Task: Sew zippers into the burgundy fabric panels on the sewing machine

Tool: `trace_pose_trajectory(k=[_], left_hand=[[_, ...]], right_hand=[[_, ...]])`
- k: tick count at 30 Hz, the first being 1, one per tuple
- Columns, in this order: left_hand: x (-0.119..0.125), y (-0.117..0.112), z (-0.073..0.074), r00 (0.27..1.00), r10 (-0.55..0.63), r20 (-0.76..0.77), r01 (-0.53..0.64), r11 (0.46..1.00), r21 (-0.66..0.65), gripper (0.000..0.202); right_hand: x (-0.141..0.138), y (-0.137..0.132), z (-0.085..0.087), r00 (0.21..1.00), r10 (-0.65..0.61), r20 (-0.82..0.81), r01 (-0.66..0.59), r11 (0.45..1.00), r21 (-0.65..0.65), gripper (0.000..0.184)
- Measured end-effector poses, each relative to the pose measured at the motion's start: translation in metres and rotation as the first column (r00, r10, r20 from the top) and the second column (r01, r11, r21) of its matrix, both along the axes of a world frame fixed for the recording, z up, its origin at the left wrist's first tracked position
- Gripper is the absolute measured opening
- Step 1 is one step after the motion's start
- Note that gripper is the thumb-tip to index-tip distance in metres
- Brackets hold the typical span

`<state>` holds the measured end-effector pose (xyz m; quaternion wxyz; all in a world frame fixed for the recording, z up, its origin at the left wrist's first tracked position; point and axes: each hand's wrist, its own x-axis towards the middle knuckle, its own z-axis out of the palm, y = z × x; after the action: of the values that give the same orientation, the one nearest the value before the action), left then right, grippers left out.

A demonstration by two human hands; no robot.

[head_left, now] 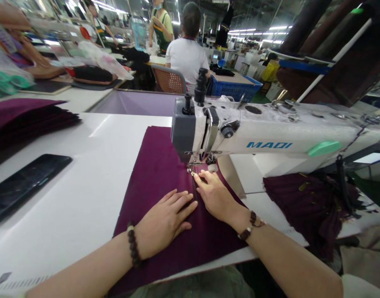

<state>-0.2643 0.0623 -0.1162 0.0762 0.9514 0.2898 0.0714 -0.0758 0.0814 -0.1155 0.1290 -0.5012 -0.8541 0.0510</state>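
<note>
Bare forearms (84, 265) in beaded bracelets (133, 246) extend over the near edge of a white sewing table (84, 198) to a purple fabric panel (160, 165), spread from that edge toward the far one and running beneath the presser foot (189, 169) of a MAQI sewing machine (264, 124). The left hand (160, 221) lies flat, its fingers slightly apart; the right hand (216, 196) bends its fingers close together beside the foot, though whether they pinch anything cannot be told. Fingertips so close could be caught if the machine ran, and uneven pressure might pucker the cloth or skew the dark seam line (193, 186). A smartphone (28, 182) lies left of the panel, a stack of purple pieces (28, 120) toward the far edge, a purple bundle (304, 203) at right. Beyond, a person in a white shirt (186, 56) faces away near a brown chair (169, 79) and a blue crate (233, 89), under strip lights (278, 28).
</note>
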Motion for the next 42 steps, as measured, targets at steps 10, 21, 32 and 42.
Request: trace_pose_trajectory(k=[10, 21, 32, 42], left_hand=[[-0.001, 0.007, -0.001, 1.000, -0.002, -0.001, 0.002, 1.000, -0.019, 0.040], [-0.004, 0.024, 0.000, 1.000, -0.026, -0.001, 0.026, 1.000, -0.016, 0.040], [-0.007, 0.026, -0.005, 0.996, -0.061, 0.057, 0.059, 0.997, 0.040, 0.039], [-0.003, 0.023, -0.005, 0.998, -0.026, 0.054, 0.026, 1.000, 0.008, 0.041]], right_hand=[[0.002, 0.009, 0.001, 0.999, -0.024, -0.035, 0.022, 0.998, -0.066, 0.037], [0.004, 0.025, 0.002, 1.000, -0.003, -0.003, 0.003, 0.999, -0.053, 0.038], [0.008, 0.026, 0.008, 0.999, -0.009, -0.045, 0.004, 0.992, -0.126, 0.041], [0.007, 0.026, 0.015, 0.999, 0.001, -0.038, -0.008, 0.983, -0.185, 0.049]])
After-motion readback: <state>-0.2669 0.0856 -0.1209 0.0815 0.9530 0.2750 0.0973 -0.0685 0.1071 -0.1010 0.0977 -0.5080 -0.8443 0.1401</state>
